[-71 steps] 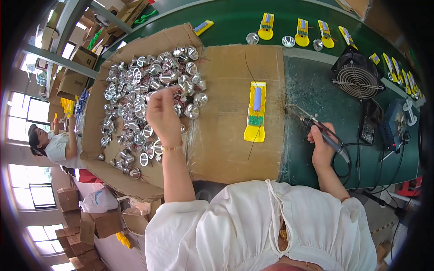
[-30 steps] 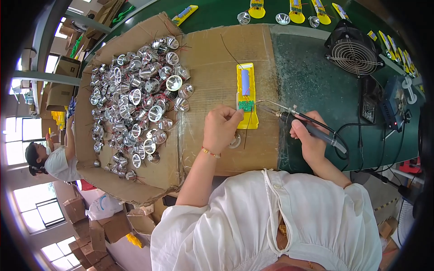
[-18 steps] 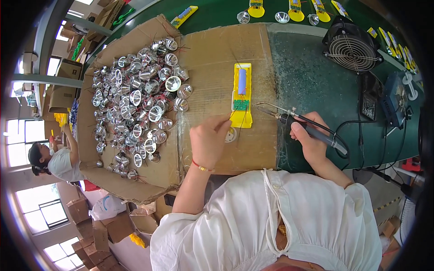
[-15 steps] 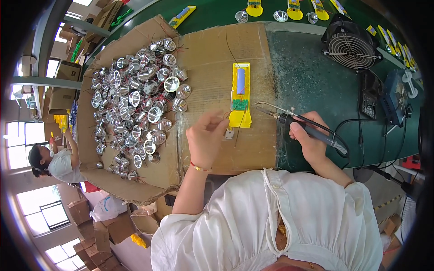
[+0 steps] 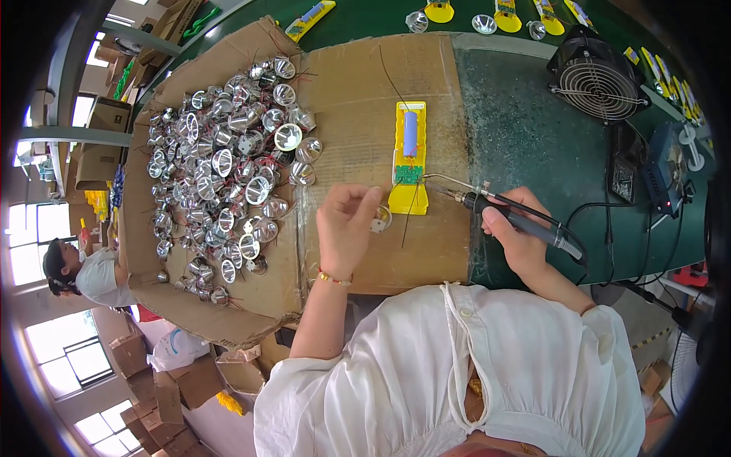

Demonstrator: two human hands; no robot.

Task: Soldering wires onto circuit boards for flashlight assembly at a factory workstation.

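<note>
Cardboard (image 5: 358,99) covers the green desk (image 5: 533,145); left hand (image 5: 344,225) pinches a reflector (image 5: 380,219) beside the yellow housing (image 5: 409,156), right hand (image 5: 518,236) gripping the soldering iron (image 5: 487,204). Soldering step, seemingly; steady tip placement needed.

Your left hand (image 5: 346,228) has bare cardboard (image 5: 358,91) above it; you can pass there up to the yellow holder (image 5: 409,156). To its left the heap of silver reflectors (image 5: 228,164) blocks the way. Your right hand (image 5: 518,240) has open green mat (image 5: 518,122) above it, but the black fan (image 5: 598,76) and trailing black cables (image 5: 609,206) close off the far right.
</note>
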